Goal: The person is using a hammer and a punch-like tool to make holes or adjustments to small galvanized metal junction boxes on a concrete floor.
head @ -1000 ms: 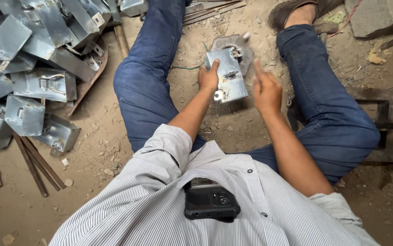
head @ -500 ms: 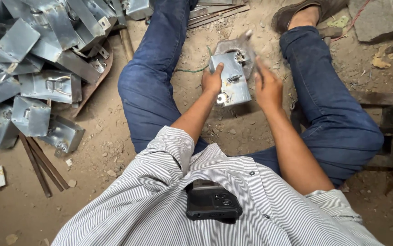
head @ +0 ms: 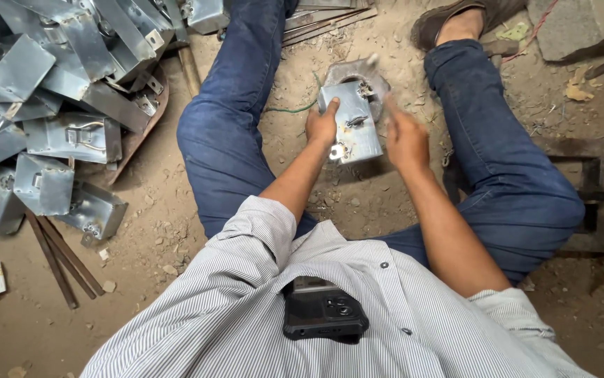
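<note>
Your left hand (head: 323,124) is clamped on the left edge of the box (head: 352,122), a folded sheet-metal box with a small latch on its face. You hold it between your knees, over a round metal block (head: 368,75) that sits on the dirt floor (head: 162,231). Whether the box touches the block cannot be told. Your right hand (head: 405,140) is at the box's right edge, blurred; whether its grip is closed on the box or only beside it cannot be told.

The box looks stiff and fairly light, thin enough to dent under a hard blow. Its bare galvanized faces look slick, and the cut edges and corners are probably sharp. Take hold along the long side walls, thumb on the face and fingers behind, clear of the latch and the bright fitting at the lower corner.

A pile (head: 43,105) of similar boxes lies well apart on your left, with 2 rods (head: 60,262) beside it.
</note>
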